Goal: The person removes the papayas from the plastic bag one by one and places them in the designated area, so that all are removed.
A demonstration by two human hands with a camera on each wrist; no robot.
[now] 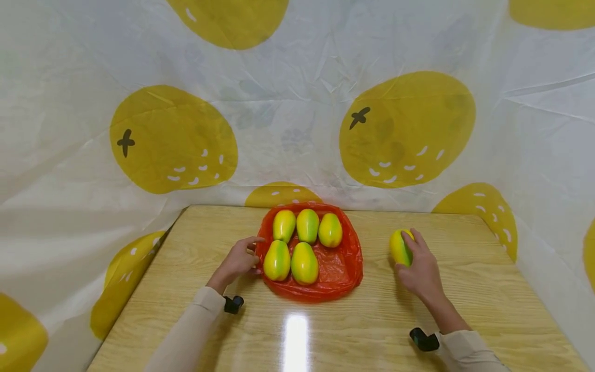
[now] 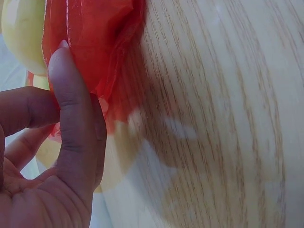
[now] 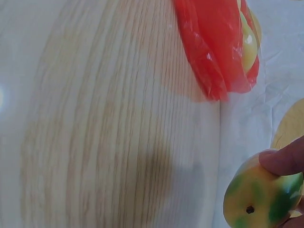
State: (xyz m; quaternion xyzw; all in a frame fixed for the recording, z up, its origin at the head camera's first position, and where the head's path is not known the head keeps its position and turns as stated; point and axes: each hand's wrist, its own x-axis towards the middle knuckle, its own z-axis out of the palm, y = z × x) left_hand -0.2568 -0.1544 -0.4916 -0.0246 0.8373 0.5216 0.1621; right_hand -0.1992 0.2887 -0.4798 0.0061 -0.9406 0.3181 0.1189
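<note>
A red plastic bag (image 1: 341,266) lies spread on the wooden table, its rim rolled into a low bowl shape. Several yellow-green mangoes (image 1: 304,263) sit inside it, in two rows. At the bag's left side my left hand (image 1: 239,258) pinches the rim; the left wrist view has the thumb (image 2: 71,99) on the outer side of the red film. To the right of the bag, my right hand (image 1: 420,266) grips another mango (image 1: 398,248) between thumb and fingers. In the right wrist view that mango (image 3: 251,194) shows a dark spot on its end.
The wooden table (image 1: 186,289) reaches back to a white cloth (image 1: 288,119) printed with large yellow fruit, which hangs behind and at both sides. A bright light reflection lies on the table in front of the bag. Black wrist cameras (image 1: 424,340) sit below both hands.
</note>
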